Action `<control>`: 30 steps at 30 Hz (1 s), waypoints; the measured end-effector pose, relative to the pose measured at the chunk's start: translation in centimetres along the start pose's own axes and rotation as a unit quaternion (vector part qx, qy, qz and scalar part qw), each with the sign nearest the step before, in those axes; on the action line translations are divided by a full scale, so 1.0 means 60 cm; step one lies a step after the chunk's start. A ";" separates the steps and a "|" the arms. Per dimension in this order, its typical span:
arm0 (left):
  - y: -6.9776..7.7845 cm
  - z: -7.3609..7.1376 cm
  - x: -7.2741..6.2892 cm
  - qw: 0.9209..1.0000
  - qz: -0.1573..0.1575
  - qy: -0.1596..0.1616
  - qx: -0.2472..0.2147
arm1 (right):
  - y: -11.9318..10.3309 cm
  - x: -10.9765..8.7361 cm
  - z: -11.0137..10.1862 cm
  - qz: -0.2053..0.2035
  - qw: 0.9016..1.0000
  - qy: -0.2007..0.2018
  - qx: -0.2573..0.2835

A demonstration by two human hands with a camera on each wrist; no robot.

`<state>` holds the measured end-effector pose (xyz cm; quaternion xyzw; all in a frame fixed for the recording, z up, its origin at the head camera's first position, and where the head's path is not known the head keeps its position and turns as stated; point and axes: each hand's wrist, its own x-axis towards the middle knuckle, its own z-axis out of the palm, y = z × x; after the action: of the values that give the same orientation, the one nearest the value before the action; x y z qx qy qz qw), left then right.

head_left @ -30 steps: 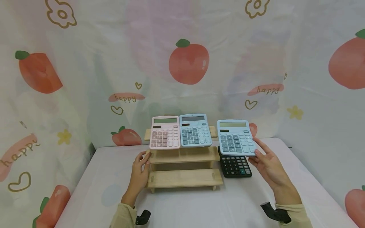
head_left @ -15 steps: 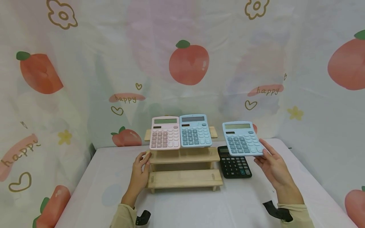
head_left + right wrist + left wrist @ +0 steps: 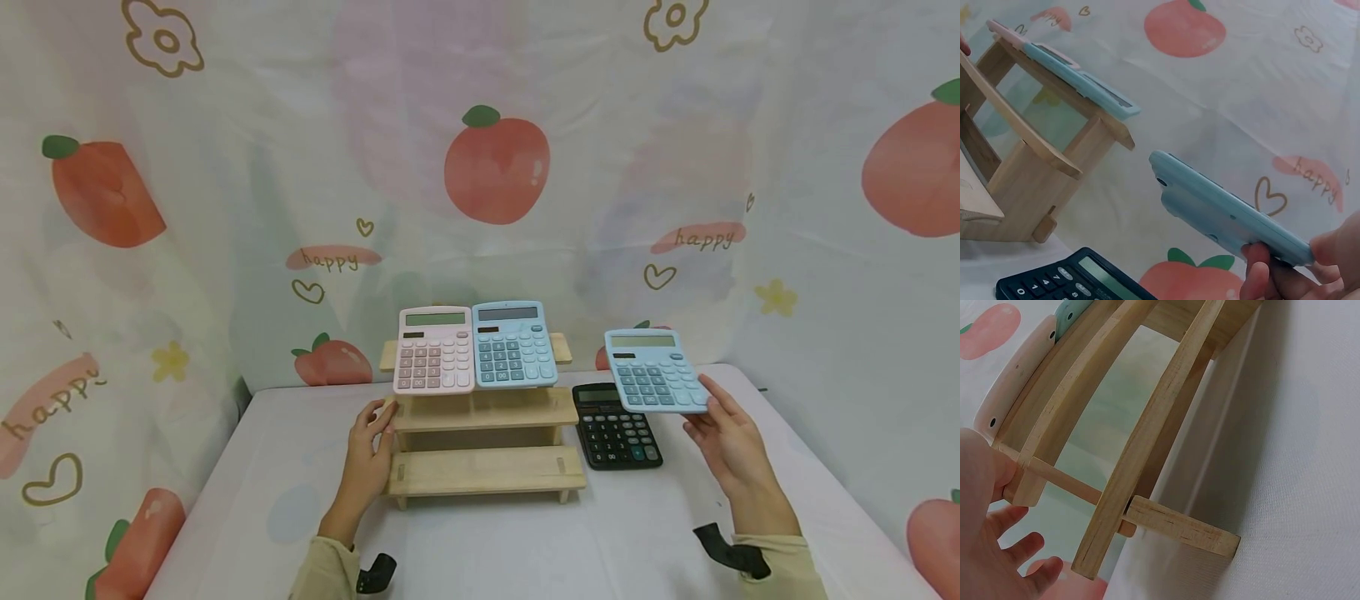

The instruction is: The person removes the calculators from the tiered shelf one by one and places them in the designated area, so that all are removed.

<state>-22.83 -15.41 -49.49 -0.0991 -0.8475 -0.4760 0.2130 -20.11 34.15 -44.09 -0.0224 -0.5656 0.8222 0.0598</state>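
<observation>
A light-blue calculator (image 3: 652, 371) is held up by its lower right corner, pinched between the thumb and fingers of my right hand (image 3: 735, 454). In the right wrist view the calculator (image 3: 1229, 206) shows its side and underside, fingers beneath it. My left hand (image 3: 366, 458) holds the left end of a tiered wooden shelf (image 3: 487, 471); in the left wrist view several fingers hang free below the board. A pink calculator (image 3: 433, 350) and another blue calculator (image 3: 514, 343) lean side by side on the top tier.
A black calculator (image 3: 618, 437) lies on the white-covered table (image 3: 487, 550), right of the shelf and partly behind the held blue one. Patterned cloth (image 3: 480, 267) hangs behind and at both sides.
My right hand has carried the blue calculator to the right and slightly down, away from the shelf, uncovering more of the black calculator. The left hand stays at the shelf.
</observation>
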 end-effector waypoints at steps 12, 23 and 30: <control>0.001 0.001 0.000 1.000 0.000 -0.002 -0.001 | 0.014 0.009 -0.034 0.040 0.993 0.107 0.031; -0.002 0.001 0.000 1.000 0.003 -0.001 -0.005 | 0.031 0.022 -0.068 0.078 0.978 0.191 0.027; -0.002 0.001 0.000 1.000 0.000 0.000 -0.002 | 0.043 0.031 -0.088 0.105 0.970 0.218 0.010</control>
<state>-22.87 -15.43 -49.61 -0.0989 -0.8466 -0.4776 0.2129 -21.59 38.39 -48.32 -0.2600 -0.5247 0.8049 0.0954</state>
